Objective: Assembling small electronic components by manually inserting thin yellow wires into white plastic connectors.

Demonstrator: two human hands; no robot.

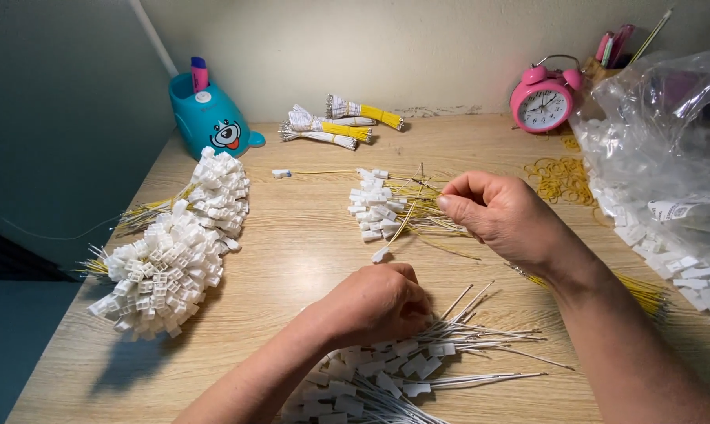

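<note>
With the right hand (500, 212) pinching a yellow wire (402, 224) whose white connector (381, 254) dangles, and the left hand (378, 302) closed on the near white-wire pile (417, 365), a steady pinch close to the connector looks best.

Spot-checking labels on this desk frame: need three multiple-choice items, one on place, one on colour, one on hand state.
1. Where is the alarm clock?
A. far edge, by the wall
B. beside the left hand
C. on the big white pile

2. What colour is the pen holder?
A. pink
B. teal
C. yellow

3. What is the right hand doing?
A. lying flat and open
B. pinching a yellow wire
C. gripping the clock

Answers:
1 A, it stands against the back wall.
2 B, its body is teal with a cartoon face.
3 B, its fingertips are closed on a yellow wire with a white plug at the end.
</note>
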